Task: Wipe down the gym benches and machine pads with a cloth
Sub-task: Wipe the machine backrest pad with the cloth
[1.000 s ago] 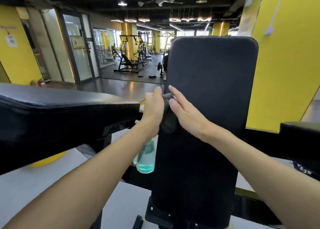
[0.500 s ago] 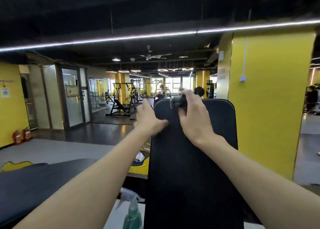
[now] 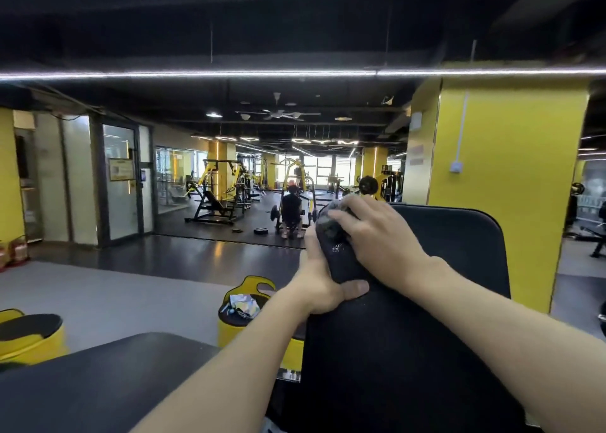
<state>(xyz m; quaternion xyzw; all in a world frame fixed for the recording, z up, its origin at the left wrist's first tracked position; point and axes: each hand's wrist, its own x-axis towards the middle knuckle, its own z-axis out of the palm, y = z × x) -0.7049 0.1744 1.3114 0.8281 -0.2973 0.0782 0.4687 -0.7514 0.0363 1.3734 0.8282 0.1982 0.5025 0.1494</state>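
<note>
Dark crumpled cloth (image 3: pixel 331 232) | risen to 11 o'clock corner of black upright pad (image 3: pixel 419 334) | right hand (image 3: pixel 377 239) clutches it | left hand (image 3: pixel 319 290) grips pad edge | upper pad probably done

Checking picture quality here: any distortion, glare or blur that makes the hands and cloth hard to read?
Head view: wide-angle lens slightly bows the ceiling light strip and enlarges the forearms. Head view: the dark cloth under the right hand barely separates from the black back pad; the left hand on the pad's edge is sharp. Head view: glare streaks the glossy floor.
</note>
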